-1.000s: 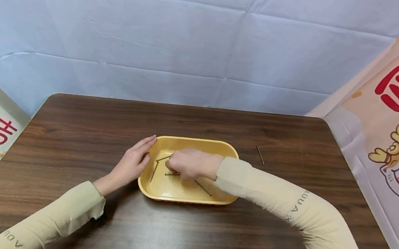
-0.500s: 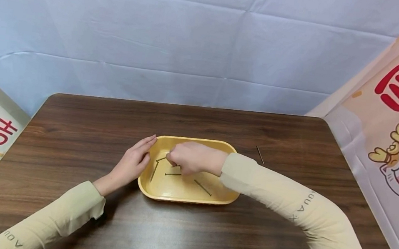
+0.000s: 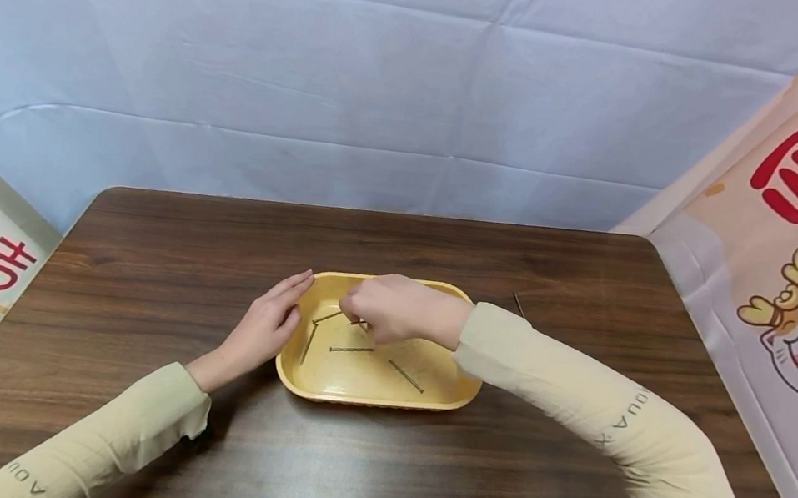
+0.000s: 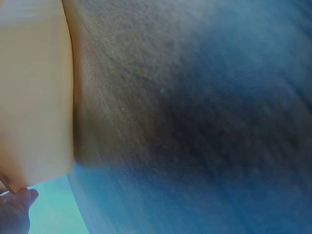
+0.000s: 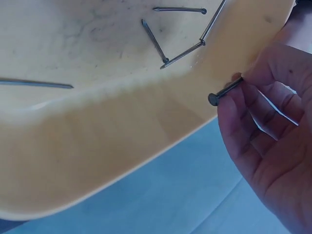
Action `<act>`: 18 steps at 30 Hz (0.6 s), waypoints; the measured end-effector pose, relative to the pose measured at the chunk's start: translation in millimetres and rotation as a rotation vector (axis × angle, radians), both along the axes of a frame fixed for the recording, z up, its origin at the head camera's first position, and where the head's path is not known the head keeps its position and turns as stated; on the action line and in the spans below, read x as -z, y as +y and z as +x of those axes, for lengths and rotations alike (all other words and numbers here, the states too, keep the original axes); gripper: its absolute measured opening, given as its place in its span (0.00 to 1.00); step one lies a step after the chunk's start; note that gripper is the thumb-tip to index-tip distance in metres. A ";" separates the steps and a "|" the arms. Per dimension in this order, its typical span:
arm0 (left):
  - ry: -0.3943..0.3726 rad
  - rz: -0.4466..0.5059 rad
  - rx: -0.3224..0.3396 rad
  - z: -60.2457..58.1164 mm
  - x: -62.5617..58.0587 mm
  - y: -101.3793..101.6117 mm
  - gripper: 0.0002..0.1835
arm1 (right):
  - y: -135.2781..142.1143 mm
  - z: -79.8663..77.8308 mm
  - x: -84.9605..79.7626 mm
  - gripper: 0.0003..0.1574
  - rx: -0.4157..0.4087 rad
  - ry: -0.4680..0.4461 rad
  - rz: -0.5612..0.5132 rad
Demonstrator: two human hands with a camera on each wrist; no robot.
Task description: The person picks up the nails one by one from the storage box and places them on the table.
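A yellow plastic tray (image 3: 364, 402) stands on the table with several metal nails in it, such as one nail (image 3: 407, 376) at the right and another nail (image 3: 351, 350) near the middle. My right hand (image 3: 402, 308) is over the tray's far half, pinching a nail (image 5: 229, 90) between thumb and fingertips; the right wrist view shows its head sticking out. My left hand (image 3: 267, 328) lies against the tray's left rim, its fingers fairly straight along the edge. In the left wrist view the tray's wall (image 4: 36, 97) fills the left, with part of the hand (image 4: 17, 212) in the corner.
A single nail (image 3: 519, 304) lies on the dark wooden table (image 3: 369, 472) to the right of the tray, partly covered by my right sleeve (image 3: 564, 372). Pale cloth (image 3: 314, 86) hangs behind the table, and printed banners (image 3: 779, 291) flank it.
My right hand has risen and drawn back to the right and away from me, uncovering more of the nails beneath. The left hand and the tray have stayed in place.
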State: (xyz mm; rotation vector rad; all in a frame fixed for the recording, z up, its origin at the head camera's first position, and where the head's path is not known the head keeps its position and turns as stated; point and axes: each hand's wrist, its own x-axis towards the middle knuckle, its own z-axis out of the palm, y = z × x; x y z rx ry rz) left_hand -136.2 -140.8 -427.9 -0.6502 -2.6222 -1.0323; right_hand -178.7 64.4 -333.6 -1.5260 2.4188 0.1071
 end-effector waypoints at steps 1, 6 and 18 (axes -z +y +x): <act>0.002 0.000 0.001 0.0 0.0 -0.1 0.24 | 1.0 0.3 -0.8 0.11 -0.006 0.007 -0.001; 0.008 0.000 0.002 -0.2 0.0 -0.4 0.24 | 6.2 0.6 -2.7 0.14 -0.033 0.038 -0.032; 0.029 0.002 0.003 -0.2 0.5 -0.1 0.23 | 23.4 -1.4 -4.5 0.15 -0.033 0.075 -0.116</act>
